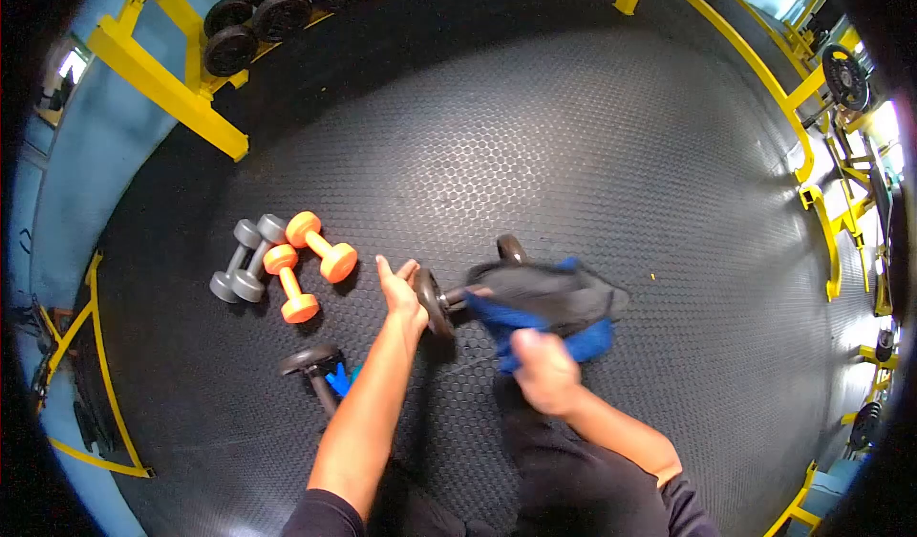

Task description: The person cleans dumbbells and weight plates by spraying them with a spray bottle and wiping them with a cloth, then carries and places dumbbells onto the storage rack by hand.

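Observation:
My right hand (pixel 546 373), slightly blurred, is closed on a blue and grey cloth (pixel 573 298). The cloth drapes over the handle of a dark dumbbell (pixel 432 305) on the floor, hiding much of it. One round end shows at the left, another beyond the cloth. Beside the left end is my left hand (pixel 401 293), its fingers stretched out and apart; whether it touches the dumbbell I cannot tell. A second dark dumbbell (pixel 310 358) lies left of my left forearm, which partly covers it. Next to it shows a blue and teal object (pixel 339 379), mostly hidden.
Two orange dumbbells (pixel 299 308) and two grey dumbbells (pixel 246 287) lie on the black rubber floor (pixel 478 164) to the left. A yellow rack (pixel 172 88) with dark dumbbells (pixel 282 16) stands at the far left. Yellow gym frames (pixel 812 155) line the right side.

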Action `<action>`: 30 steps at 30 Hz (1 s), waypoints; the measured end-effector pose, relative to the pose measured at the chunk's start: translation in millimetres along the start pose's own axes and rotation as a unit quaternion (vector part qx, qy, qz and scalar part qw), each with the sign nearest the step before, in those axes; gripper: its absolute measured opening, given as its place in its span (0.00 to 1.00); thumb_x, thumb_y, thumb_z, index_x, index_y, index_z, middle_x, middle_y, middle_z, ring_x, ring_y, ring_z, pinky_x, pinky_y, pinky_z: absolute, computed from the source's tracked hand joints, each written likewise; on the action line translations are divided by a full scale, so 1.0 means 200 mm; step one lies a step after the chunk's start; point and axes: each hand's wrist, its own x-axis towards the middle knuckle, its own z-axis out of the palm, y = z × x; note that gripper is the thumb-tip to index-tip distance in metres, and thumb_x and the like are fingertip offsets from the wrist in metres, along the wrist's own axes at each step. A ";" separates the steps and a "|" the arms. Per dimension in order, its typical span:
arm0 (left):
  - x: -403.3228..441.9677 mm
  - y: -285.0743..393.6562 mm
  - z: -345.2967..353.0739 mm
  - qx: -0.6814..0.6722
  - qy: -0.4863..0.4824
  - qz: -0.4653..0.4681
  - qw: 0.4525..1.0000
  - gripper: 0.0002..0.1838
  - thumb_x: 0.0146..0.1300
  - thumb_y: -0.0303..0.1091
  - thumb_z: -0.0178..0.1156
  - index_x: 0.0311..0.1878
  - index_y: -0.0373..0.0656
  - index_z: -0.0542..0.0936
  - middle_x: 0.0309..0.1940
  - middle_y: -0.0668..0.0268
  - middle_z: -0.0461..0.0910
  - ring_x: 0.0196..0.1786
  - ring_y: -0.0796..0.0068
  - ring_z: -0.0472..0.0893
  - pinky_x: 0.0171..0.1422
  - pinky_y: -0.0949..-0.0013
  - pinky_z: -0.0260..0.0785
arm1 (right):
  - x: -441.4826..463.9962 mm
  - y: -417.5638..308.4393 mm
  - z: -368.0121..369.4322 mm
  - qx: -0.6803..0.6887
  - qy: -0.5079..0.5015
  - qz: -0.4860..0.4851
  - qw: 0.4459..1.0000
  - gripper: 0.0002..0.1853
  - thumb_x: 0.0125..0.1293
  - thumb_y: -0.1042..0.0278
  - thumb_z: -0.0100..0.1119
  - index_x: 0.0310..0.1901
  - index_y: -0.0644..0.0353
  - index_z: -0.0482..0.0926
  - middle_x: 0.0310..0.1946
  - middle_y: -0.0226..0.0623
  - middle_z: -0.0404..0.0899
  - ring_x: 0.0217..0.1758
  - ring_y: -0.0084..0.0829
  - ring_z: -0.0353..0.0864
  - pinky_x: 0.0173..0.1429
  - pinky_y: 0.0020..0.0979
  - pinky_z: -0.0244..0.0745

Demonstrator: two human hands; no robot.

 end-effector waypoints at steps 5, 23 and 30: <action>-0.14 -0.01 -0.19 -0.123 -0.083 -0.062 0.987 0.59 0.60 0.82 0.27 0.71 0.31 0.60 0.65 0.55 0.71 0.69 0.56 0.67 0.77 0.56 0.54 | 0.21 0.20 0.63 -0.066 -0.192 -0.060 0.977 0.31 0.72 0.58 0.47 0.72 0.61 0.58 0.72 0.46 0.59 0.80 0.45 0.46 0.80 0.51 0.39; -0.21 -0.13 -0.13 0.081 -0.175 -0.045 0.980 0.30 0.72 0.65 0.42 0.48 0.45 0.76 0.38 0.66 0.79 0.38 0.71 0.79 0.44 0.65 0.75 | 0.00 0.43 0.78 0.273 -0.050 0.085 0.957 0.33 0.72 0.72 0.43 0.75 0.67 0.46 0.77 0.51 0.46 0.81 0.40 0.42 0.80 0.36 0.39; -0.25 -0.16 -0.13 0.123 -0.164 0.002 0.979 0.32 0.74 0.62 0.38 0.59 0.42 0.73 0.50 0.62 0.78 0.54 0.65 0.77 0.63 0.59 0.69 | 0.05 0.80 0.98 0.349 -0.199 0.234 0.885 0.41 0.64 0.59 0.43 0.74 0.71 0.44 0.77 0.59 0.37 0.82 0.46 0.34 0.81 0.34 0.36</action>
